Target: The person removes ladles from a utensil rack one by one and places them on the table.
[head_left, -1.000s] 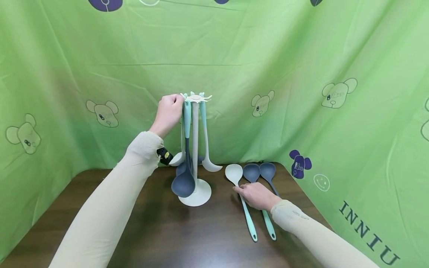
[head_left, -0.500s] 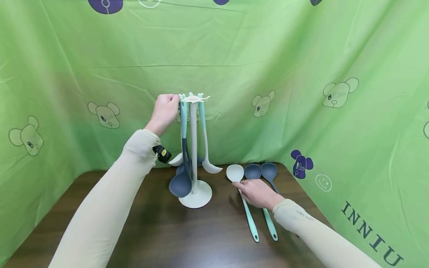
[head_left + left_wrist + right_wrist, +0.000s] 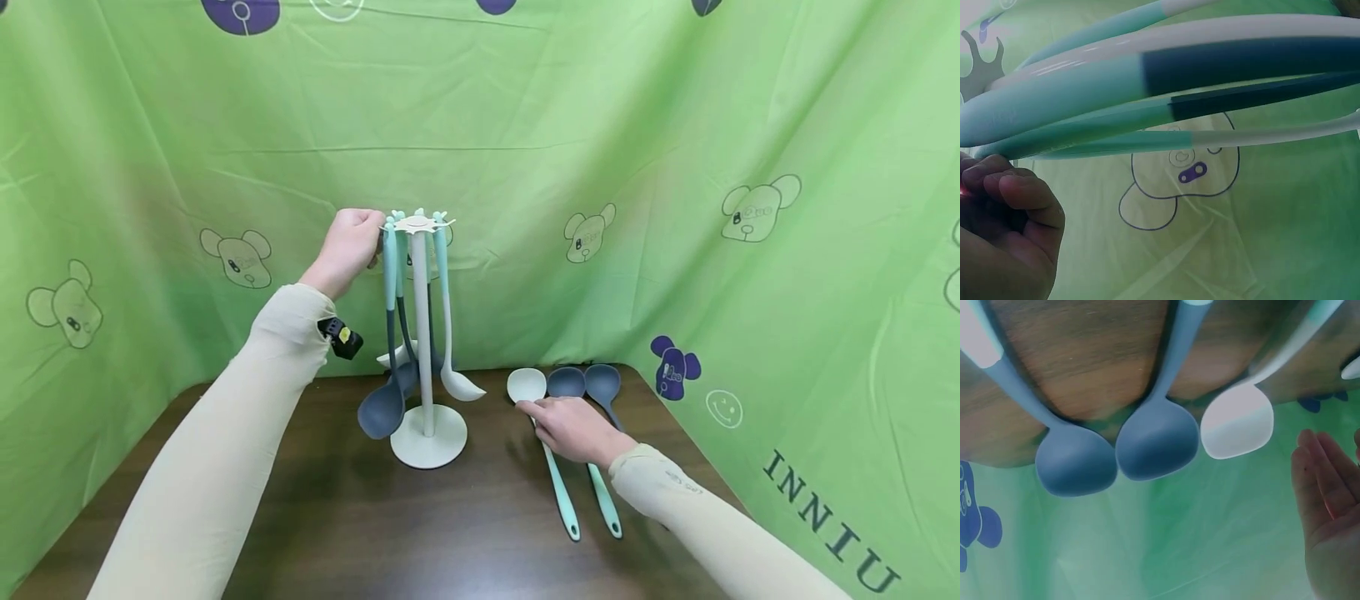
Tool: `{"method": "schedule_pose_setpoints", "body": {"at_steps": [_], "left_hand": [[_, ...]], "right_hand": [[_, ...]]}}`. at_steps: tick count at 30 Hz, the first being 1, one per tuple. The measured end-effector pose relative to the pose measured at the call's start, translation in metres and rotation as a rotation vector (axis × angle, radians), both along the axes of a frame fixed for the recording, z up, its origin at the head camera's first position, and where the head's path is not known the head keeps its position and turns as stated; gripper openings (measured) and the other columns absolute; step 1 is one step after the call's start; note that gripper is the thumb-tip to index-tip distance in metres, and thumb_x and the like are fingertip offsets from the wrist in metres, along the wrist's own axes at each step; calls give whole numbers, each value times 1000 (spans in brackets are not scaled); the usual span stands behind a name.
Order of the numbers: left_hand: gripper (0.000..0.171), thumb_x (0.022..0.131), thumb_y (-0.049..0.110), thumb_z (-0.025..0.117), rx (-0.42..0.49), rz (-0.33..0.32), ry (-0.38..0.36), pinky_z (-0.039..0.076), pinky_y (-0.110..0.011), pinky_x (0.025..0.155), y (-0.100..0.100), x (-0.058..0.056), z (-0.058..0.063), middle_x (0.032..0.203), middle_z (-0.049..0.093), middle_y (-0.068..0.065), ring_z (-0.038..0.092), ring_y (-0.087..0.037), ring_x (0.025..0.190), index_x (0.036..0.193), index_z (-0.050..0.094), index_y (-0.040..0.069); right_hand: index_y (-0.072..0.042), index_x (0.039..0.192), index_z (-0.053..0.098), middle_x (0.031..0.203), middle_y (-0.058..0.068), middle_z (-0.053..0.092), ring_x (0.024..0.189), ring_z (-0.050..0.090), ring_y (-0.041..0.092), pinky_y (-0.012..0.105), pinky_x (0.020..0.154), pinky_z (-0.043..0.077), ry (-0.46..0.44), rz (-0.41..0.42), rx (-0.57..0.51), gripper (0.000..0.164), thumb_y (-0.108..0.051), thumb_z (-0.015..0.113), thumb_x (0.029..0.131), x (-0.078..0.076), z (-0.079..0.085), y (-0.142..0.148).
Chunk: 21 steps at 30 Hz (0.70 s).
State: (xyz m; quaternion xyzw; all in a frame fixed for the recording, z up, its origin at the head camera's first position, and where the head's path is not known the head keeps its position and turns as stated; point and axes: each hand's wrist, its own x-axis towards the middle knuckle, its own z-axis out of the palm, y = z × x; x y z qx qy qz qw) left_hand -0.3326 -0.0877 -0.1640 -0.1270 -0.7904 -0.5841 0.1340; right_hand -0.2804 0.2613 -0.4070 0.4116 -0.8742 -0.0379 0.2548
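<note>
My left hand (image 3: pixel 347 246) has its fingers curled at the left edge of the white utensil rack's top (image 3: pixel 416 224). In the left wrist view, the fingertips (image 3: pixel 1019 187) meet the ends of mint ladle handles (image 3: pixel 1079 128); the exact hold is hidden. Several ladles hang there, including a dark blue one (image 3: pixel 381 410) and a white one (image 3: pixel 460 384). My right hand (image 3: pixel 573 429) hovers over ladles lying on the table: a white one (image 3: pixel 527 385) and two dark blue ones (image 3: pixel 566 382). Its fingers look straight in the right wrist view and grip nothing.
The round white rack base (image 3: pixel 442 450) stands on a brown wooden table (image 3: pixel 405 533). Behind and beside the table hangs a green printed cloth (image 3: pixel 510 308). The table's back edge runs close to the cloth.
My left hand and the rack's top have moved left, and the base has slid slightly left. The hanging ladles have swung and turned with it. My right hand has barely moved.
</note>
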Motion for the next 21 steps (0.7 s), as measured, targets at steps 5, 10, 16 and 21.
{"method": "schedule_pose_setpoints", "body": {"at_steps": [5, 10, 16, 21], "left_hand": [[31, 91, 17, 38, -16, -29, 0, 33, -24, 45, 0, 3, 0, 51, 39, 3, 35, -10, 43, 61, 39, 10], [30, 92, 17, 37, 4, -52, 14, 32, -24, 44, 4, 3, 1, 53, 39, 2, 34, -9, 43, 63, 40, 8], [29, 93, 19, 36, 21, -79, 20, 32, -23, 44, 8, -2, -3, 57, 39, -1, 33, -10, 44, 66, 40, 8], [28, 93, 18, 36, 27, -97, 29, 33, -24, 44, 5, -3, -5, 56, 39, -1, 34, -12, 46, 68, 41, 6]], "right_hand": [[-17, 117, 55, 70, -15, 49, 53, 40, 5, 25, 48, 39, -7, 5, -17, 39, -11, 54, 78, 0, 4, -6], [-19, 113, 56, 65, -15, 43, 50, 36, 5, 23, 46, 34, -4, -6, -59, 35, -11, 51, 79, -2, 12, -13], [-23, 103, 60, 75, -14, 56, 58, 46, 2, 22, 52, 40, -2, -2, -170, 22, -15, 53, 84, -4, 31, -31], [-25, 98, 64, 79, -17, 58, 63, 50, 0, 21, 59, 44, -102, -18, -289, 16, -22, 51, 89, -11, 57, -58]]}}
